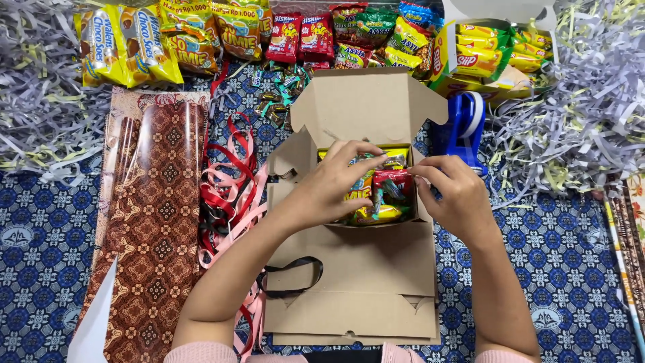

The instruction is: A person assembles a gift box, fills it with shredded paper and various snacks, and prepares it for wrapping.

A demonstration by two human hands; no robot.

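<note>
Open brown cardboard box (363, 269) sits mid-worktop, near the front edge. Left hand (329, 188) and right hand (453, 195) pinch red foil snack packets (393, 185) inside it. Blue tape dispenser (463, 128) crowds the box's right rear; ribbons (228, 195) crowd its left.

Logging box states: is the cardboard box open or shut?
Open: the cardboard box has its lid flap raised, and snack packets show inside.

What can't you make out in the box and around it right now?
Head view only:
- Snack packets in the cardboard box: partly hidden by the left hand and right hand.
- Box bottom: covered by packets.
- Tape dispenser: lower part behind the box.
- Patterned wrapping sheet: cut off at the bottom edge.
</note>
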